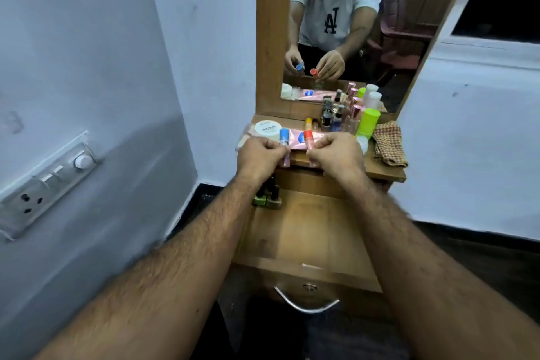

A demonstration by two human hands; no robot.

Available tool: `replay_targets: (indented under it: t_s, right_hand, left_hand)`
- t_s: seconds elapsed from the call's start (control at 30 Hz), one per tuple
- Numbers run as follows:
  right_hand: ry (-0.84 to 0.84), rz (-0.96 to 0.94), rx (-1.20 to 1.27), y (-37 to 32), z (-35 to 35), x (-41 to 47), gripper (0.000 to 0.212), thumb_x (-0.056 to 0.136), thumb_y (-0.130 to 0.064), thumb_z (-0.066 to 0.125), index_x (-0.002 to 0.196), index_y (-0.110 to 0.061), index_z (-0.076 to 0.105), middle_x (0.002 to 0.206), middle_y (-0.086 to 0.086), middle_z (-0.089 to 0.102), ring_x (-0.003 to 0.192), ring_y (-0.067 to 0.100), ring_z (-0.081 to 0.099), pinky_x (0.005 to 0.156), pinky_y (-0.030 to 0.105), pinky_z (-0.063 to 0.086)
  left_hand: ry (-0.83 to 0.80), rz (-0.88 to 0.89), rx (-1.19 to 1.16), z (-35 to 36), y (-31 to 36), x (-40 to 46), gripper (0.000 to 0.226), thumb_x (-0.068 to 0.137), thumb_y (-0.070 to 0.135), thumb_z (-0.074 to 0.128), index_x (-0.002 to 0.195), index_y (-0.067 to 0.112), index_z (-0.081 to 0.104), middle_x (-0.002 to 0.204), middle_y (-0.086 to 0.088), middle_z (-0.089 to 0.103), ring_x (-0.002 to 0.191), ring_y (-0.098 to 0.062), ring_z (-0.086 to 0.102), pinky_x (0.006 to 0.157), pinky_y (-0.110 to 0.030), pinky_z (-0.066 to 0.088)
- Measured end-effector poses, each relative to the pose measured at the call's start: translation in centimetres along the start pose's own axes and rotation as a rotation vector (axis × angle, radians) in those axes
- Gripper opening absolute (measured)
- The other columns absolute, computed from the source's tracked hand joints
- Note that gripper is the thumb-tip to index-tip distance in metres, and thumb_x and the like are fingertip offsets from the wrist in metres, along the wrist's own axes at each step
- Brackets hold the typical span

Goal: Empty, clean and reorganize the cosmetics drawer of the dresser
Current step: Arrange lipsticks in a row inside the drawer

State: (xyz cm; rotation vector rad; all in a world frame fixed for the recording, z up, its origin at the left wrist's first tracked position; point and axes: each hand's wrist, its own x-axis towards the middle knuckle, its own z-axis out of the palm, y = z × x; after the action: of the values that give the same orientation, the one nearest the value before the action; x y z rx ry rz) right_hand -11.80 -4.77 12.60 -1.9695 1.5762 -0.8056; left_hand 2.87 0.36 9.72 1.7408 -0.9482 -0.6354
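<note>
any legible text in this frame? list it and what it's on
"LA" monogram: white T-shirt, seen in the mirror.
White jar lid: printed line, too blurred to read.
Pink packet and small bottles: nothing readable.

Home bedroom: mirrored dresser (327,172), cosmetics (344,118).

The open drawer (306,231) lies bare across its middle and front, with small bottles (267,194) crowding only its far left corner. On the bench (388,174) above, a bottle cluster (339,117), a green container (367,123) and a checked cloth (388,145) block the right; a white jar (268,130) fills the left.
</note>
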Motion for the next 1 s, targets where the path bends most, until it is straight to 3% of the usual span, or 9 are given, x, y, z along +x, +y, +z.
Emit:
replay_targets:
  t_s: [0.1, 0.2, 0.33, 0.47, 0.6, 0.8, 1.0]
  right_hand:
    - [-0.072, 0.038, -0.003, 2.6, 0.6, -2.8, 0.016, 0.077, -0.026, 0.075, 0.065, -0.022, 0.066, 0.074, -0.002, 0.072, 0.078, 0.018, 0.068, 0.077, 0.036, 0.057]
    - [-0.17, 0.09, -0.085, 4.7, 1.4, -4.4, 0.006, 0.08, -0.026, 0.076, 0.081, -0.024, 0.071, 0.085, -0.005, 0.072, 0.083, 0.012, 0.065, 0.075, 0.032, 0.055]
    - [-0.212, 0.148, -0.224, 6.7, 2.3, -4.8, 0.005, 0.082, -0.03, 0.073, 0.086, -0.026, 0.073, 0.088, -0.008, 0.07, 0.087, 0.014, 0.063, 0.07, 0.03, 0.048]
    - [-0.255, 0.134, -0.346, 8.1, 3.2, -3.5, 0.005, 0.083, -0.025, 0.073, 0.088, -0.024, 0.074, 0.091, -0.004, 0.071, 0.091, 0.017, 0.064, 0.075, 0.033, 0.052]
    - [-0.281, 0.056, -0.407, 9.1, 4.6, -2.2, 0.012, 0.084, -0.026, 0.072, 0.094, -0.02, 0.075, 0.095, 0.0, 0.072, 0.094, 0.022, 0.064, 0.077, 0.031, 0.053]
    - [-0.253, 0.005, -0.439, 10.1, 6.5, -0.9, 0.011, 0.087, -0.02, 0.068, 0.096, -0.021, 0.075, 0.095, 0.0, 0.072, 0.096, 0.023, 0.066, 0.076, 0.029, 0.051]
    - [-0.273, 0.02, -0.333, 10.9, 7.2, -0.7, 0.01, 0.085, -0.017, 0.069, 0.092, -0.022, 0.075, 0.091, -0.001, 0.072, 0.092, 0.021, 0.065, 0.073, 0.026, 0.048]
  left_hand:
    - [-0.083, -0.169, 0.031, 1.5, -2.3, -3.2, 0.02, 0.074, 0.033, 0.077, 0.069, 0.014, 0.074, 0.07, -0.001, 0.073, 0.074, -0.022, 0.07, 0.074, -0.042, 0.061]
    - [-0.168, -0.3, 0.04, 3.3, -3.6, -5.2, 0.016, 0.078, 0.028, 0.077, 0.079, 0.012, 0.077, 0.077, -0.005, 0.075, 0.075, -0.023, 0.072, 0.073, -0.037, 0.06]
    - [-0.221, -0.522, -0.097, 5.7, -4.5, -5.9, 0.013, 0.087, 0.012, 0.071, 0.092, 0.001, 0.071, 0.084, -0.016, 0.075, 0.061, -0.018, 0.067, 0.048, -0.024, 0.054]
    - [-0.267, -0.684, -0.097, 6.4, -6.0, -4.9, 0.009, 0.093, 0.009, 0.065, 0.088, 0.002, 0.065, 0.068, -0.012, 0.068, 0.042, -0.015, 0.063, 0.036, -0.023, 0.049]
    - [-0.275, -0.751, -0.126, 6.7, -6.9, -4.1, 0.014, 0.097, 0.004, 0.058, 0.083, 0.002, 0.062, 0.063, -0.012, 0.067, 0.044, -0.014, 0.063, 0.038, -0.021, 0.051]
    - [-0.291, -0.772, -0.241, 8.5, -7.6, -3.4, 0.03, 0.102, 0.004, 0.047, 0.074, -0.001, 0.053, 0.037, -0.007, 0.056, 0.027, -0.008, 0.052, 0.032, -0.019, 0.045]
    - [-0.208, -0.777, -0.296, 9.6, -8.4, -2.8, 0.027, 0.1, 0.009, 0.054, 0.074, 0.001, 0.055, 0.035, -0.004, 0.055, 0.027, -0.008, 0.053, 0.032, -0.021, 0.047]
